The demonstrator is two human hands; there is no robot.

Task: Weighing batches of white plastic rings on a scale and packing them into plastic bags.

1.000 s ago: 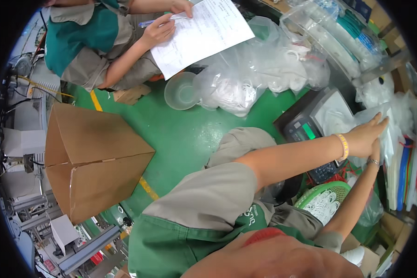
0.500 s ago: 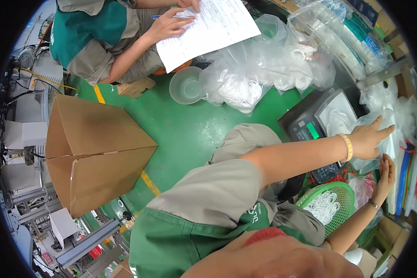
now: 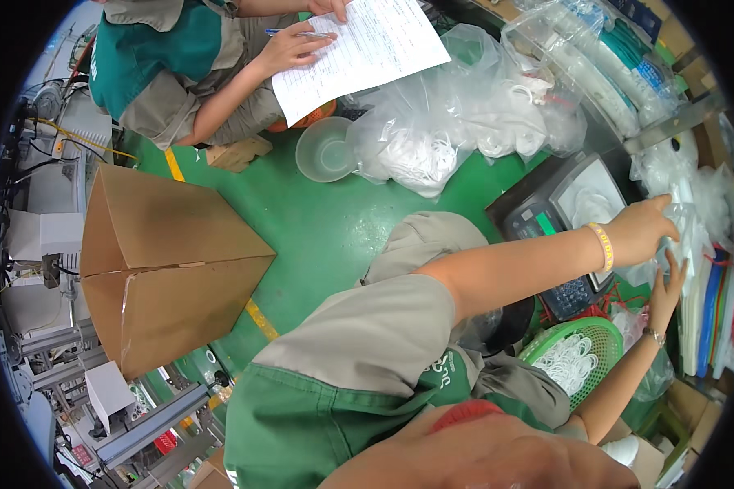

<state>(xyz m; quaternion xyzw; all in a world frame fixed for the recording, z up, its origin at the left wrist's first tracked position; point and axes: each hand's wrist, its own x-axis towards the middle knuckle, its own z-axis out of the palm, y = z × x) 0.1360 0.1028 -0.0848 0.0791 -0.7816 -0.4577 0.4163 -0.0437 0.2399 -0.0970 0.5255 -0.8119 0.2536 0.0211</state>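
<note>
My left hand (image 3: 646,231), with a yellow wristband, reaches across to the right, its fingers curled at a clear plastic bag (image 3: 687,224). Just below it, my right hand (image 3: 665,295), wearing a metal bracelet, has its fingers apart near the bag's lower edge. Beside my left forearm stands a dark digital scale (image 3: 520,213) with a lit green display. White looped pieces (image 3: 593,209) lie on its pale plate. Below the scale, a green plastic basket (image 3: 608,363) holds several white looped cords (image 3: 569,364).
A person (image 3: 289,53) opposite holds a pen over a paper sheet (image 3: 359,57). An open cardboard box (image 3: 179,220) stands at left on the green floor. Clear bags of white cords (image 3: 432,151) and a clear tub (image 3: 324,149) lie ahead. Coloured plastic sheets (image 3: 712,306) stand at right.
My left hand's spread fingers have curled in at the plastic bag. My right hand has shifted slightly up and left, and its fingers have spread. The paper moved slightly left.
</note>
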